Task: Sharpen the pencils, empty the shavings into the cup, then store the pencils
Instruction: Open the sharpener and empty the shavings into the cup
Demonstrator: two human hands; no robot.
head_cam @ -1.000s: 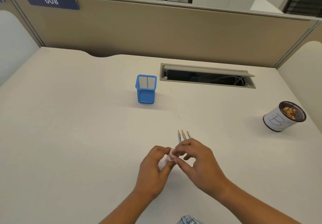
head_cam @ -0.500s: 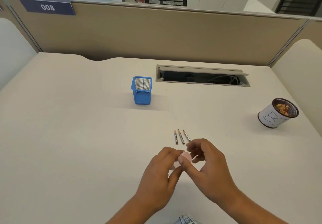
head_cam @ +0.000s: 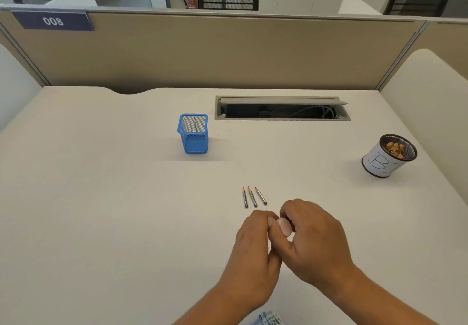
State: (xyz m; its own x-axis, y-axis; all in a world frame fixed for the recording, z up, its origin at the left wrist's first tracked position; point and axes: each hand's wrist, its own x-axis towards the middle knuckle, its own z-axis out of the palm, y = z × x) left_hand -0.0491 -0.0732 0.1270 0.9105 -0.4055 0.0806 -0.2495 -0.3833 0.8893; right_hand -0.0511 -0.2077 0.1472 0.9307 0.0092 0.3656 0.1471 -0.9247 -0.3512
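Observation:
Three short sharpened pencils (head_cam: 253,196) lie side by side on the desk, tips pointing away from me. Just below them both my hands meet around a small pink sharpener (head_cam: 284,226). My left hand (head_cam: 255,243) pinches its left end and my right hand (head_cam: 314,238) wraps its right side, so most of it is hidden. An upright blue mesh pencil holder (head_cam: 193,133) stands to the upper left. The white cup (head_cam: 388,156) with a dark rim, marked with handwritten letters and holding shavings, stands far right.
A cable slot (head_cam: 282,109) with its lid raised is set into the desk behind the pencils. A tan partition (head_cam: 228,51) closes off the back, and white side panels flank the desk. A scrap of patterned cloth (head_cam: 271,319) shows at the bottom edge.
Both hands have drawn back toward me with the sharpener, uncovering the full length of the three pencils. The view has tilted a little.

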